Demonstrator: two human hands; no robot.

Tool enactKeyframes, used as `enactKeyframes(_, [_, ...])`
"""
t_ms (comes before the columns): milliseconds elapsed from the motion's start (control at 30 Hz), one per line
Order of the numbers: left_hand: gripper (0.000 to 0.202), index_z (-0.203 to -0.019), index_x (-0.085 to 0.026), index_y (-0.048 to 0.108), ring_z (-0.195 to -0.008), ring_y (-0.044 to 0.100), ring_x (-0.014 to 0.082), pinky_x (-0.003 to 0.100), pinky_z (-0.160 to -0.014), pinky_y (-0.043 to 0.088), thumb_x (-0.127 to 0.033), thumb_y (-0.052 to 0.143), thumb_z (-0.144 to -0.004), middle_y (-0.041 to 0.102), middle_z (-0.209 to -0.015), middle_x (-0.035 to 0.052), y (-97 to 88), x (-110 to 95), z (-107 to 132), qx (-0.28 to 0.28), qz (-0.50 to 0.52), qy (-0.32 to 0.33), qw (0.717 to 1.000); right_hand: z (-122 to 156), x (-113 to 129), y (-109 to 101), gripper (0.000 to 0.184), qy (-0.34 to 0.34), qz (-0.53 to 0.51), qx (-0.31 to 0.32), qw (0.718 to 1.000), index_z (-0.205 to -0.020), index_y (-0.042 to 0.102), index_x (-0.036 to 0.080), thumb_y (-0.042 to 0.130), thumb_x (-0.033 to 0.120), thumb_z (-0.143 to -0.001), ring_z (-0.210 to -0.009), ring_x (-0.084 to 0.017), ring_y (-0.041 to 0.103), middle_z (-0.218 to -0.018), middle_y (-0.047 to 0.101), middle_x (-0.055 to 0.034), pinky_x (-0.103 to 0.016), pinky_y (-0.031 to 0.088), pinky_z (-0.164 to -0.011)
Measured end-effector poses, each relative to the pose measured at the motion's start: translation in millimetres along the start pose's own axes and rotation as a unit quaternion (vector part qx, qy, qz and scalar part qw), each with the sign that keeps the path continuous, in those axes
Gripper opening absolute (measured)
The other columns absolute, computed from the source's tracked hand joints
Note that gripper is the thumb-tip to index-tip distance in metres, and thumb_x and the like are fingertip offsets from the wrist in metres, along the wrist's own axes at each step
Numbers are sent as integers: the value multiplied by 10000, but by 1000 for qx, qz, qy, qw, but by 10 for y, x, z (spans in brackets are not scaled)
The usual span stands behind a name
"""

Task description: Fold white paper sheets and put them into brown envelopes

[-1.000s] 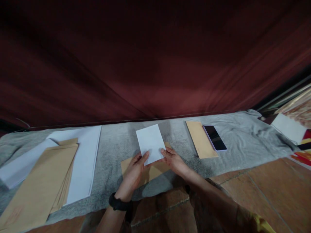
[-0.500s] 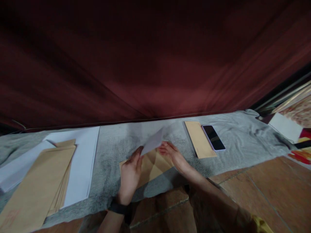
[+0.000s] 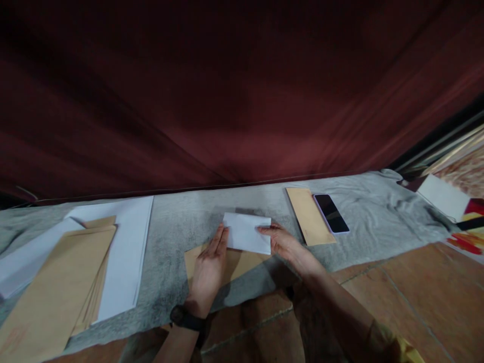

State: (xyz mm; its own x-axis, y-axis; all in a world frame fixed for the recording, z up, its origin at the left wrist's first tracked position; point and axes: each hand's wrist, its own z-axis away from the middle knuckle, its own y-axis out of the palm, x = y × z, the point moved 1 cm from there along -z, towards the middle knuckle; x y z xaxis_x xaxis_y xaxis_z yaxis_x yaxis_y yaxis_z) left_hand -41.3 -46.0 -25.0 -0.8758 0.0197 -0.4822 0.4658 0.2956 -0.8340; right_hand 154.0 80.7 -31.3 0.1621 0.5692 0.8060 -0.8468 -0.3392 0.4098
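Head view: well left of the phone [image 3: 330,214], a small, plain white paper [image 3: 245,233], seemingly folded, is held over a brown envelope [image 3: 238,267], hiding part of it. The right hand [image 3: 283,241], nearer the phone, pinches the paper's right edge, thumb on top. The left hand [image 3: 208,267] lays its fingers close together along the opposite edge; whether its thumb grips underneath I cannot tell. A second brown envelope [image 3: 308,217] lies just left of the phone. Farthest left of it, stacked envelopes [image 3: 56,282] cover white sheets [image 3: 128,262]. The top one's red stamp [image 3: 14,339] is too blurred to read.
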Motion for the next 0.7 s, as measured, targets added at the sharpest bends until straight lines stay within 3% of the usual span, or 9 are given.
enactKeyframes(67, [680, -1477, -184, 493, -1374, 528, 234, 389, -1148, 453, -11, 396, -827, 459, -1566, 85, 17, 27, -34, -11, 103, -53, 993, -11, 28, -64, 365, -17, 9, -9, 1000, -945, 715, 159, 833, 315, -638, -790, -246, 728, -865, 771, -68, -350, 561, -758])
enactKeyframes(133, [550, -1425, -186, 552, -1295, 602, 250, 430, -1126, 474, -124, 432, -891, 585, -1461, 102, 30, 59, -86, -33, 244, -142, 959, -4, 80, -129, 340, -24, 23, -26, 999, -941, 731, 163, 819, 303, -644, -751, -232, 715, -863, 773, -66, -338, 556, -730])
enactKeyframes(167, [489, -1394, -179, 578, -1226, 652, 258, 444, -1087, 506, -206, 461, -920, 652, -1379, 116, 35, 69, -114, -42, 326, -193, 925, 9, 109, -157, 322, -25, 31, -31, 999, -934, 737, 165, 810, 291, -647, -736, -224, 707, -862, 773, -64, -330, 550, -716])
enactKeyframes(267, [483, -1282, -149, 637, -1036, 732, 270, 430, -929, 592, -425, 618, -886, 751, -1168, 145, 46, 54, -174, -44, 538, -313, 781, 77, 171, -203, 274, -21, 50, -10, 998, -922, 750, 165, 782, 263, -668, -730, -212, 698, -885, 776, -65, -315, 531, -707])
enactKeyframes(333, [516, -1189, -151, 667, -982, 737, 257, 380, -850, 603, -470, 742, -790, 759, -1123, 136, 50, 20, -186, -30, 601, -352, 717, 119, 172, -208, 272, -7, 61, 16, 998, -941, 757, 163, 769, 262, -687, -742, -215, 701, -902, 779, -67, -318, 521, -713])
enactKeyframes(400, [529, -1113, -164, 685, -905, 732, 215, 315, -773, 589, -479, 817, -709, 759, -1089, 104, 59, -3, -179, -29, 602, -371, 706, 131, 142, -212, 282, 7, 76, 22, 997, -946, 766, 172, 780, 277, -684, -728, -212, 698, -888, 781, -57, -314, 514, -699])
enactKeyframes(500, [544, -1033, -175, 701, -746, 688, 154, 252, -675, 538, -504, 861, -630, 757, -951, 47, 84, -4, -159, -40, 569, -381, 728, 90, 71, -228, 314, 11, 98, 16, 995, -927, 773, 198, 832, 311, -640, -710, -200, 689, -864, 778, -33, -291, 503, -672])
enactKeyframes(700, [469, -843, -170, 702, -623, 607, 137, 238, -587, 471, -510, 869, -567, 688, -722, 1, 123, 25, -159, -31, 556, -379, 739, -21, -42, -237, 417, 5, 94, -1, 996, -961, 764, 187, 836, 488, -681, -721, -196, 680, -881, 770, -41, -294, 487, -674])
